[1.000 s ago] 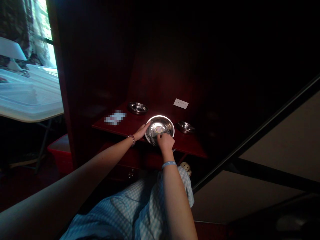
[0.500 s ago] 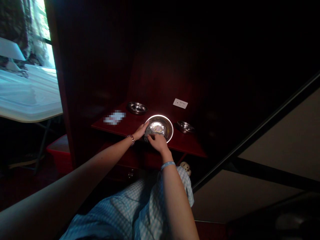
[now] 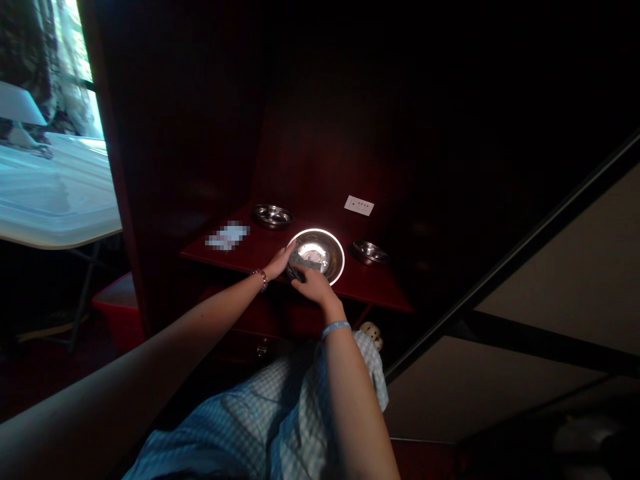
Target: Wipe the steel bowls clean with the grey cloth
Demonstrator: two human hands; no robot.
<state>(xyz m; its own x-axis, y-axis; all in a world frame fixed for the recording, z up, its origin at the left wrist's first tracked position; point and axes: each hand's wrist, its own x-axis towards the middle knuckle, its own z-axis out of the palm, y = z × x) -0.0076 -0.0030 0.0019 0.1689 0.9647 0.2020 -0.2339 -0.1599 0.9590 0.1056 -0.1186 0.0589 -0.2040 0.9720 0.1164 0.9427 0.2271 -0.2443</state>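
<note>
- at the centre of the frame, on a dark red shelf (image 3: 250,250), sits a shiny metal bowl (image 3: 323,250), lit brightly against the dim wood around it.
- the left hand (image 3: 280,262) rests against the bowl's left rim, fingers curved on the outside of it, steadying it.
- the right hand (image 3: 313,285) is at the bowl's near edge, fingers bent over a dark cloth (image 3: 301,265) that it presses into the left inner side of the bowl; the grip itself is too dim to make out fully.
- a bead bracelet (image 3: 261,279) shows on the left wrist, a pale blue band (image 3: 335,327) on the right wrist.
- behind the bowl to the left, a small metal dish (image 3: 272,215) lies on the shelf, apart from the bowl.
- right of the bowl, a second small dish (image 3: 369,252) lies near it, not touching.
- left of centre, a blurred pale card (image 3: 228,236) lies flat on the shelf.
- on the back wall above the bowl, a white socket plate (image 3: 359,205).
- lower centre of the frame, a blue checked garment (image 3: 260,427) covers the person's lap.
- upper left of the frame, a white table (image 3: 55,207) stands in daylight by a window.
- below it, at left, a red bin (image 3: 117,303) on the floor.
</note>
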